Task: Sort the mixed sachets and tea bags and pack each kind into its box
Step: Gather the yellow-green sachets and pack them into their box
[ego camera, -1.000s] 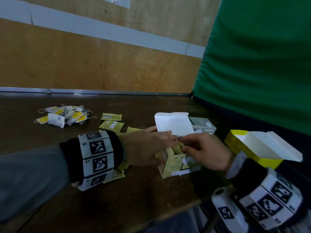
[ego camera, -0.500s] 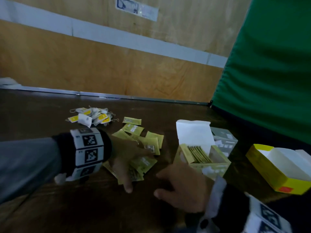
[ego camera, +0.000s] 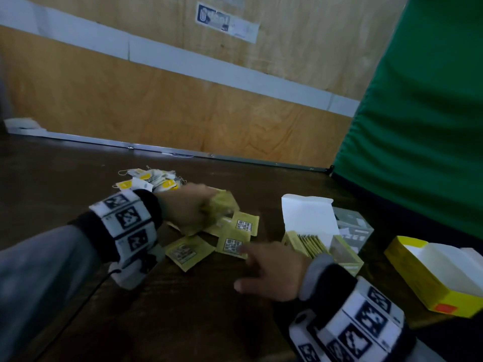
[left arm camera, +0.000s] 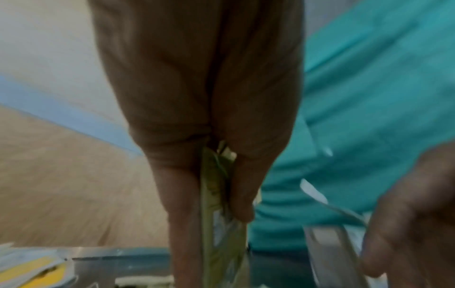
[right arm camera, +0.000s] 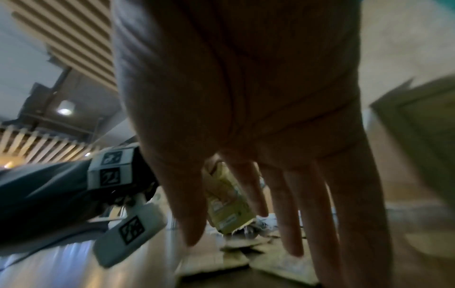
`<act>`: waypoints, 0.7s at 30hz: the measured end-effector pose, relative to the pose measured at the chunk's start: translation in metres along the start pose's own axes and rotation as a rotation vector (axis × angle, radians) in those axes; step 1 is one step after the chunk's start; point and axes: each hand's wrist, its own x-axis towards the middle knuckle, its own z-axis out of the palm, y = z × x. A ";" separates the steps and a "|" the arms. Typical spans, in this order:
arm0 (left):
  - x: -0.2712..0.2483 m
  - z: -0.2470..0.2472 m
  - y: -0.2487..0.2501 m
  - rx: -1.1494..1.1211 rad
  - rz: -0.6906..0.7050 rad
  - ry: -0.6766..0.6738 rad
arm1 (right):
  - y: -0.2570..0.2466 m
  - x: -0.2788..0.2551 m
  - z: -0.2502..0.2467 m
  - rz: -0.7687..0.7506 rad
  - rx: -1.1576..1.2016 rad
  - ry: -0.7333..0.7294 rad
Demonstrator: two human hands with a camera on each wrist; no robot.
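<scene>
My left hand (ego camera: pixel 194 212) pinches a few yellow-green sachets (ego camera: pixel 224 203) edge-up between thumb and fingers, just above the loose sachets (ego camera: pixel 188 252) on the dark table; the left wrist view shows these sachets (left arm camera: pixel 219 194) clamped between thumb and fingers. My right hand (ego camera: pixel 271 270) is spread flat with straight fingers, and one fingertip touches a sachet (ego camera: pixel 232 244) on the table. The olive sachet box (ego camera: pixel 337 253) stands open to the right with sachets upright inside. A pile of white tea bags (ego camera: pixel 151 178) with yellow tags lies further back.
An open yellow box (ego camera: pixel 431 283) sits at the table's right edge. A grey box (ego camera: pixel 355 228) stands behind the olive one. A green curtain (ego camera: pixel 418 113) hangs on the right, and a plywood wall (ego camera: pixel 183 100) closes off the back of the table.
Both hands left the olive box and moved left to the loose sachets. My left hand has lifted a few sachets off the table; my right hand reached forward onto one.
</scene>
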 end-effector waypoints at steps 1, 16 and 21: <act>0.000 -0.006 -0.007 -0.075 -0.035 0.073 | -0.002 0.005 -0.006 0.006 0.046 0.045; 0.003 -0.064 -0.034 -0.975 -0.396 0.598 | -0.015 0.155 -0.041 0.269 0.207 0.045; 0.003 -0.066 -0.045 -0.832 -0.385 0.561 | -0.015 0.197 -0.052 0.187 0.010 -0.032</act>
